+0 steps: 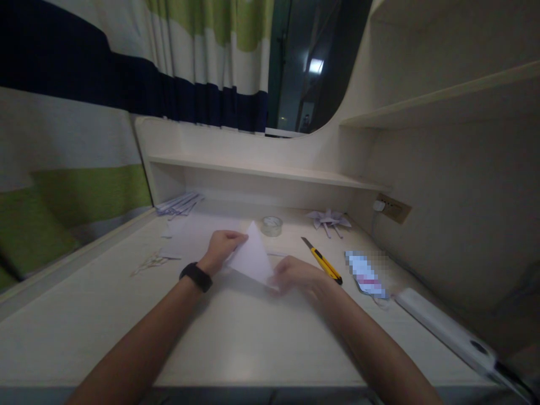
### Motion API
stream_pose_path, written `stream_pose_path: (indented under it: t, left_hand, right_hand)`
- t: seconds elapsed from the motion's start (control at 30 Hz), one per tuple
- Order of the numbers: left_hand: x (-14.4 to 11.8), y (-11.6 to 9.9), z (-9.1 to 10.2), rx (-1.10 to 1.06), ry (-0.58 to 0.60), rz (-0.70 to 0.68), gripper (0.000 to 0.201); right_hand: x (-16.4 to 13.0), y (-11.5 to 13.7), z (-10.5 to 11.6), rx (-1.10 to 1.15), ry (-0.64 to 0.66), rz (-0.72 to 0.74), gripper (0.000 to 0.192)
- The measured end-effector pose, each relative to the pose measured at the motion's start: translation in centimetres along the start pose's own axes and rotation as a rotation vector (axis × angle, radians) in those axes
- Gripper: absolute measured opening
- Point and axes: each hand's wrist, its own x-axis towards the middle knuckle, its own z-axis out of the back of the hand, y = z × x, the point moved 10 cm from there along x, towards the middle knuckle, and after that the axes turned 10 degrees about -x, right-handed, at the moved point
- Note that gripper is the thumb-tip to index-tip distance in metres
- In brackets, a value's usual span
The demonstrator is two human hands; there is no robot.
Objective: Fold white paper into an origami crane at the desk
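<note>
A white sheet of paper (pixel 252 256), triangular in outline with its point upward, is held up over the desk between both hands. My left hand (pixel 220 247), with a black band on its wrist, pinches the paper's left edge between thumb and fingers. At the lower right corner, my right hand (pixel 295 274) grips the paper; its fingers are a little blurred. Behind the paper stands a roll of clear tape (pixel 272 226). To the right of my right hand lies a yellow utility knife (pixel 323 261) with its blade out.
Flat white sheets (pixel 198 228) and a bundle of folded paper strips (pixel 179 203) lie back left, near some thin strings (pixel 149 262). Folded paper flowers (pixel 329 220) rest back right. A pixelated phone (pixel 366 275) and a long white device (pixel 447 329) lie along the right wall.
</note>
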Motion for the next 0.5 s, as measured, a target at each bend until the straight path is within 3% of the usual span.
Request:
stream_pose_path:
  t: [0.27, 0.5]
  left_hand:
    - [0.5, 1.0, 0.9, 0.020, -0.049, 0.040, 0.031]
    - [0.6, 1.1, 1.0, 0.017, -0.046, 0.023, 0.033]
  right_hand:
    - [-0.3, 0.3, -0.9, -0.036, 0.102, 0.017, 0.025]
    - [-0.1, 0.4, -0.8, -0.016, 0.078, 0.016, 0.021]
